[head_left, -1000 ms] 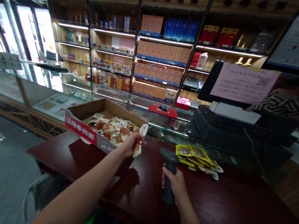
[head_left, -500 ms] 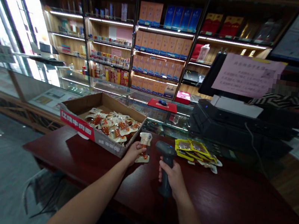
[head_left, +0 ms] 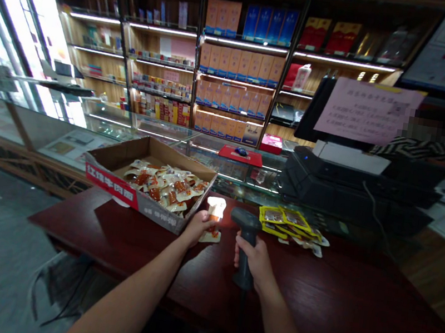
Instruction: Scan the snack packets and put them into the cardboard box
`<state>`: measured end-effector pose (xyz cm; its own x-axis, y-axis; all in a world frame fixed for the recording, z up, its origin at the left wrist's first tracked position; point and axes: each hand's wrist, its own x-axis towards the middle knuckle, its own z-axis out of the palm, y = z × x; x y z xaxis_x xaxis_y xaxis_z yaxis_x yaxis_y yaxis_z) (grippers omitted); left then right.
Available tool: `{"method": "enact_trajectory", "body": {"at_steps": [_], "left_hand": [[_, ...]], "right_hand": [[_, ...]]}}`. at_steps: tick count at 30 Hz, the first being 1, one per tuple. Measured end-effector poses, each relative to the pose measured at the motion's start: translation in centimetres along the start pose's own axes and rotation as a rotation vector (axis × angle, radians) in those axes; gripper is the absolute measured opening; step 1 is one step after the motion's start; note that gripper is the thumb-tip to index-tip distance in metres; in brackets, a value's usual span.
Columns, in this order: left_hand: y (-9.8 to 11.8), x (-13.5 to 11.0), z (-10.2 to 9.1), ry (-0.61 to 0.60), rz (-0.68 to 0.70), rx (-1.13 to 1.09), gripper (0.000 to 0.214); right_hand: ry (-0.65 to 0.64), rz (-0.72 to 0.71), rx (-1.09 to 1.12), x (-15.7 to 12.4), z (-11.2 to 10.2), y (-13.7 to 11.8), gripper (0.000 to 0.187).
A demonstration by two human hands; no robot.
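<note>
My left hand [head_left: 195, 226] is closed on a small white-and-red snack packet [head_left: 214, 219], holding it upright just right of a cardboard box [head_left: 110, 167] full of similar packets [head_left: 164, 184]. My right hand [head_left: 255, 259] grips the handle of a dark handheld barcode scanner [head_left: 245, 239], whose head points at the packet. The packet's top is lit bright by the scanner. Both hands are over the dark red wooden counter [head_left: 331, 302].
A pile of yellow packets [head_left: 287, 222] lies on the counter right of the scanner. Behind stand a black register [head_left: 349, 192] with a pink paper notice [head_left: 364, 111], glass display cases [head_left: 147, 132] and stocked shelves [head_left: 237, 73]. A person in a striped top [head_left: 414, 146] is at the far right.
My left hand carried the packet from over the box rightwards and turned it upright before the scanner. The scanner now lights the packet's top.
</note>
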<state>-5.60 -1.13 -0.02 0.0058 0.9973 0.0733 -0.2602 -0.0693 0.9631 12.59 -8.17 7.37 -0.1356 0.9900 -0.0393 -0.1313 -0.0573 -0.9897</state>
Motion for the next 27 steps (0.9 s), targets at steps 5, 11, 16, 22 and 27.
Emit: {"method": "enact_trajectory", "body": {"at_steps": [5, 11, 16, 22, 27], "left_hand": [[-0.5, 0.1, -0.3, 0.006, 0.002, -0.034, 0.041], [-0.9, 2.8, 1.0, 0.135, -0.074, -0.044, 0.045], [-1.3, 6.8, 5.7, 0.093, -0.184, -0.021, 0.037], [-2.9, 11.0, 11.4, 0.142, -0.176, 0.321, 0.026], [-3.3, 12.5, 12.8, 0.174, -0.098, 0.602, 0.022]], "right_hand": [[0.008, 0.002, 0.016, 0.0, -0.2, 0.1, 0.032], [0.085, 0.002, 0.024, 1.1, -2.7, -0.3, 0.037], [0.186, -0.013, 0.028, 1.8, -6.5, -1.6, 0.033], [0.273, -0.05, 0.019, 2.2, -11.1, -2.7, 0.029], [0.314, -0.061, 0.041, 2.3, -13.5, -3.0, 0.029]]}}
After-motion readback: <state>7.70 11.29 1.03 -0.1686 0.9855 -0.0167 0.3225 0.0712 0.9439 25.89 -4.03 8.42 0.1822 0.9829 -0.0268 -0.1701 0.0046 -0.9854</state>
